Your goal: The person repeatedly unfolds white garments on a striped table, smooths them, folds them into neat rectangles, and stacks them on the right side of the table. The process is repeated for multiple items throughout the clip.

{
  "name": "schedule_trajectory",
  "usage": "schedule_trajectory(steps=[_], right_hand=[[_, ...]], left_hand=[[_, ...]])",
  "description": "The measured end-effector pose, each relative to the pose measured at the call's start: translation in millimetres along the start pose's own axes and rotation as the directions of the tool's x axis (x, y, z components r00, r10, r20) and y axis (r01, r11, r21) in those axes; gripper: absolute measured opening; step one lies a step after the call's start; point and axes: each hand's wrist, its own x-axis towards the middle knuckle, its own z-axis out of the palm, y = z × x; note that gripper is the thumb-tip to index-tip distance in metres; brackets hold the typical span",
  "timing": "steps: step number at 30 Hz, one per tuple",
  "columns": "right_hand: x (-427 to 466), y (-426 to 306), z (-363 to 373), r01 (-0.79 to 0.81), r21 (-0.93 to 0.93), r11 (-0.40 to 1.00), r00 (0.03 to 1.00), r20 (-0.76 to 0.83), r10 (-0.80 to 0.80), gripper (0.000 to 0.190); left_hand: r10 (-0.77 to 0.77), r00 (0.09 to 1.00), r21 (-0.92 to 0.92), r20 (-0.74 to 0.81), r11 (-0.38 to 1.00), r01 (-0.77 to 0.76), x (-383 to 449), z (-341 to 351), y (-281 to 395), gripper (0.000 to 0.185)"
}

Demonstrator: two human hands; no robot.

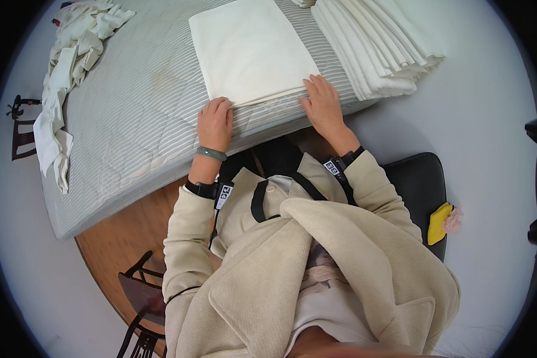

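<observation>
A folded white cloth (255, 51) lies flat on a striped mattress (138, 98) in front of me, its near edge close to the mattress's front edge. At the cloth's near left corner is my left hand (215, 125), fingers bent and close together; whether they pinch the fabric is not clear. My right hand (324, 105) rests on the near right corner with thumb and fingers spread. Between the hands, the cloth's layered near edge shows as a thin fold. A green bangle (211, 153) circles my left wrist.
A stack of folded white cloths (371, 44) stands at the mattress's right side. Crumpled white cloths (67, 85) run along its left edge, partly hanging over. A dark wooden chair (143, 293) stands lower left. Behind my right arm is a black seat (418, 179) with a yellow item (438, 223).
</observation>
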Motion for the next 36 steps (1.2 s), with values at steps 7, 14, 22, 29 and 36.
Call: schedule_trajectory(steps=[7,14,22,29,36], right_hand=[[5.0,4.3,-16.7,0.031,0.094,0.995,0.995,0.090,-0.039,0.038],[12.2,5.1,-12.5,0.138,0.030,0.990,0.990,0.024,-0.139,0.042],[21.2,16.9,-2.7,0.163,0.110,0.981,0.985,-0.082,-0.154,0.030],[-0.9,13.9,-26.2,0.068,0.307,0.949,0.997,0.025,-0.080,0.018],[7.3,4.2,-68.7,0.128,0.363,0.923,0.977,0.117,-0.181,0.031]], left_hand=[[-0.032,0.999,-0.060,0.015,0.998,0.033,-0.8,-12.6,-15.8,0.011],[-0.008,0.999,0.036,0.041,0.999,0.006,-14.5,-19.0,-25.8,0.028],[-0.042,0.998,-0.049,0.042,0.998,0.044,-11.4,-11.0,-47.1,0.042],[-0.004,0.993,-0.162,0.115,0.987,0.023,-26.2,-24.1,-51.7,0.044],[-0.006,0.865,-0.209,0.502,0.970,0.128,-3.1,-85.1,-56.7,0.042]])
